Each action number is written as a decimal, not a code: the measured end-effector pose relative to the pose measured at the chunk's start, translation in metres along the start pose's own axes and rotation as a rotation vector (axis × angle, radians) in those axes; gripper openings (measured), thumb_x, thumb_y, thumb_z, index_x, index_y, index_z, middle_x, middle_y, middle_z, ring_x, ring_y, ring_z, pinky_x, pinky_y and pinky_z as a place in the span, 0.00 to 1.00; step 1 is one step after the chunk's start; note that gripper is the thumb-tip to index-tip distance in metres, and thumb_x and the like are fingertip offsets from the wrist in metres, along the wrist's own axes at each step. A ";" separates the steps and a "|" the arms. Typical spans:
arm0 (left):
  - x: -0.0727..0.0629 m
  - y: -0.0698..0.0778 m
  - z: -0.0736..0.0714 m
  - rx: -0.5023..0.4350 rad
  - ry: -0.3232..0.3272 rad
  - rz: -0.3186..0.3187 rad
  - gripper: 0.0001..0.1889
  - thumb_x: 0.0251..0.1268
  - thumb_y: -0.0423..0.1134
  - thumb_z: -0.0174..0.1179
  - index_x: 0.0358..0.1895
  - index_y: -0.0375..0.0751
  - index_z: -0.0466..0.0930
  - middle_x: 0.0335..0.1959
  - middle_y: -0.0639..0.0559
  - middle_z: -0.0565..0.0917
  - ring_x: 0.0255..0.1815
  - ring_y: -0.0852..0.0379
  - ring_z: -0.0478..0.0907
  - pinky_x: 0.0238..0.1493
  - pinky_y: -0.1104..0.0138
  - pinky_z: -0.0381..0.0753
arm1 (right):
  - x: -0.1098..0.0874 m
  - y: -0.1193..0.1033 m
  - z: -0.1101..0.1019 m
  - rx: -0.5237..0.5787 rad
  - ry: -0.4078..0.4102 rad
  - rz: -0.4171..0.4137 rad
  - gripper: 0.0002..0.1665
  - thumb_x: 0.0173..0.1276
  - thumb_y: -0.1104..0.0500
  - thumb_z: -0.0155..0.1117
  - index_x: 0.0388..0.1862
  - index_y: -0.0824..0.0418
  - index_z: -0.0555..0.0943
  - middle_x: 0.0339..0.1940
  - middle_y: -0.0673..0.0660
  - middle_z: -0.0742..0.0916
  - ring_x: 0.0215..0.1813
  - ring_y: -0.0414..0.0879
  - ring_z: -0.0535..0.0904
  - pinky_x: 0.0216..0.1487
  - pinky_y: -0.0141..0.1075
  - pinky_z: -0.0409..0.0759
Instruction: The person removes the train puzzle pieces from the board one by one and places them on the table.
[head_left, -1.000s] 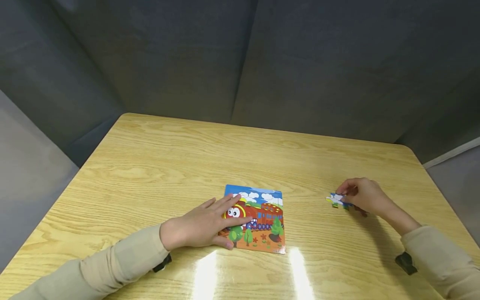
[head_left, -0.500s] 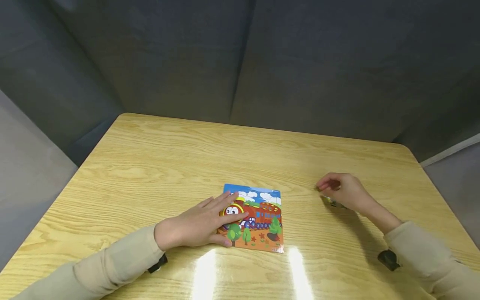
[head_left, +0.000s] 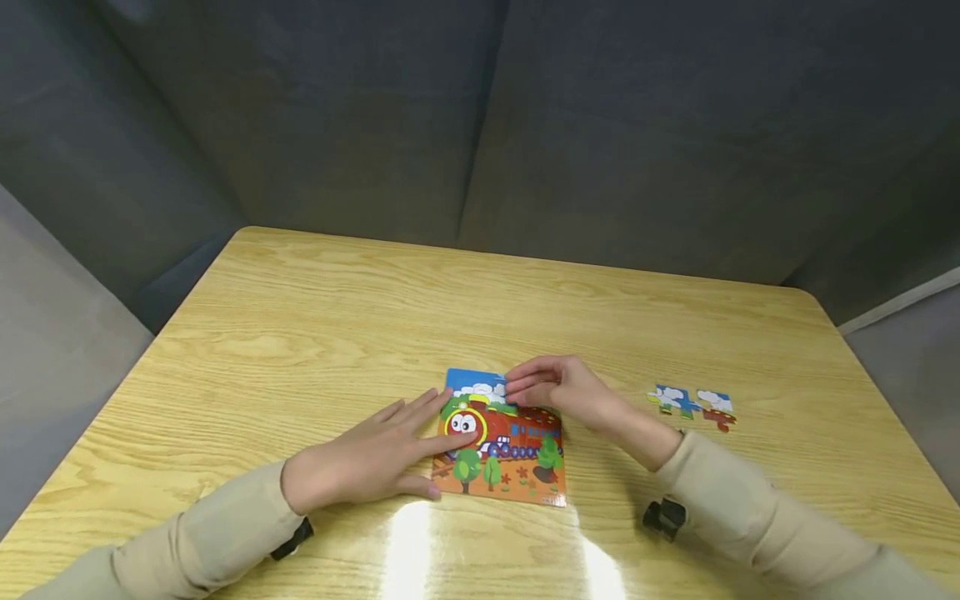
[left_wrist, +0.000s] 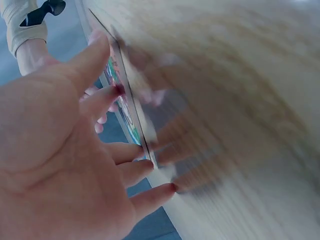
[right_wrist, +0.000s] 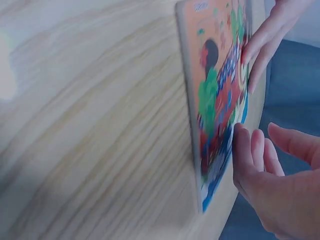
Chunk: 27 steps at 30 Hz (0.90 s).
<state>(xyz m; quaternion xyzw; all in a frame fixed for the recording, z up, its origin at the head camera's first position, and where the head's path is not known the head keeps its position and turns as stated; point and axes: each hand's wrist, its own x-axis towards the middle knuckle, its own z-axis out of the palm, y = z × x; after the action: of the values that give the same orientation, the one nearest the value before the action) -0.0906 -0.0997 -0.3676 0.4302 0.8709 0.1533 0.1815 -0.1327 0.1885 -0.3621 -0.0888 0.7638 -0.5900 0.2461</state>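
A square jigsaw puzzle (head_left: 517,475) with a red cartoon train, trees and clouds lies flat on the table. My left hand (head_left: 360,458) rests at its left side with fingers spread, some on the picture and some beside its edge. At the top of the puzzle, my right hand (head_left: 573,392) touches the surface with bent fingertips (right_wrist: 241,137); the right wrist view shows nothing held in it. Beneath this hand, the upper right corner is partly hidden. Two loose puzzle pieces, one with clouds and blue sky (head_left: 671,398) and one with some red (head_left: 717,408), lie to the right.
The wood-grain table (head_left: 337,333) extends around the puzzle on all sides. Dark curtains (head_left: 637,142) hang behind its far edge. Light glares off the tabletop near the front.
My right hand has let go of the loose pieces at the right and moved left to the puzzle's top. My left hand has slid slightly left.
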 end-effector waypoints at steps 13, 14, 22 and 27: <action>0.000 0.002 0.000 0.062 0.015 0.018 0.35 0.67 0.57 0.57 0.76 0.57 0.60 0.79 0.35 0.45 0.78 0.38 0.44 0.68 0.39 0.56 | 0.011 -0.006 0.018 0.084 0.006 0.070 0.22 0.69 0.68 0.61 0.59 0.76 0.74 0.52 0.68 0.85 0.51 0.54 0.84 0.54 0.42 0.80; 0.000 0.002 0.000 0.063 0.013 0.016 0.35 0.67 0.57 0.57 0.76 0.57 0.61 0.79 0.35 0.45 0.78 0.38 0.44 0.68 0.39 0.56 | 0.012 -0.007 0.018 0.087 0.011 0.071 0.22 0.69 0.69 0.61 0.59 0.77 0.74 0.52 0.68 0.85 0.52 0.54 0.84 0.55 0.42 0.80; 0.000 0.002 -0.001 0.066 0.009 0.013 0.35 0.67 0.57 0.57 0.76 0.57 0.61 0.78 0.35 0.45 0.78 0.38 0.44 0.68 0.39 0.56 | 0.016 -0.010 0.021 0.076 0.046 0.110 0.22 0.68 0.70 0.61 0.60 0.75 0.74 0.54 0.68 0.84 0.52 0.54 0.84 0.54 0.44 0.80; 0.001 0.001 0.000 0.067 0.007 0.013 0.35 0.67 0.57 0.57 0.76 0.58 0.60 0.79 0.36 0.44 0.78 0.39 0.44 0.69 0.39 0.56 | 0.019 -0.007 0.025 0.016 0.108 0.110 0.23 0.67 0.69 0.63 0.61 0.72 0.75 0.54 0.65 0.84 0.50 0.52 0.83 0.52 0.41 0.81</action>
<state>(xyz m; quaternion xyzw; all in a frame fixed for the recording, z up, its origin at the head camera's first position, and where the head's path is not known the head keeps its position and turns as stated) -0.0904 -0.0986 -0.3670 0.4410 0.8735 0.1267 0.1628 -0.1384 0.1567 -0.3652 -0.0126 0.7750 -0.5855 0.2374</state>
